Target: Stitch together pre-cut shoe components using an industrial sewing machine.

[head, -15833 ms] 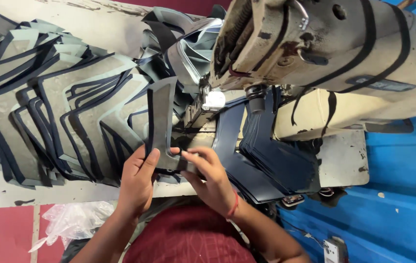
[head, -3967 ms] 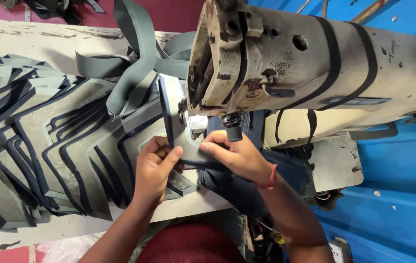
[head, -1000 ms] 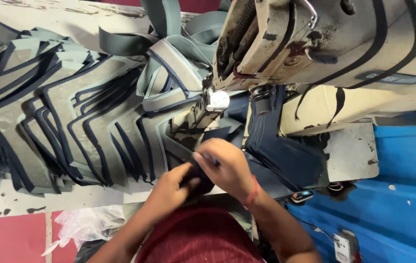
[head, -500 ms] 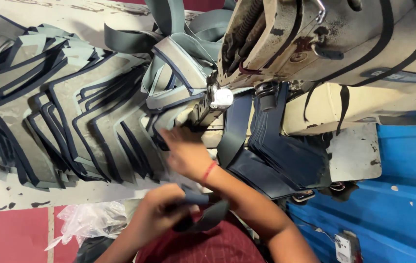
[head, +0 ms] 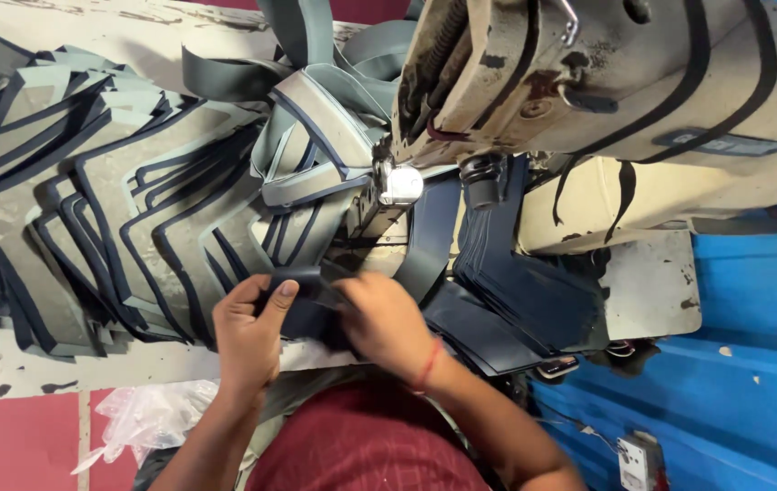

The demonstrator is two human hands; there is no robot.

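Both hands regrouped, left hand (head: 250, 332), right hand (head: 387, 320), flat dark piece (head: 308, 314)

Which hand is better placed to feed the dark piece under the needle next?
Probably the right hand: it lies on the dark piece on the side nearer the sewing machine. The left hand grips the piece's outer edge, farther away.
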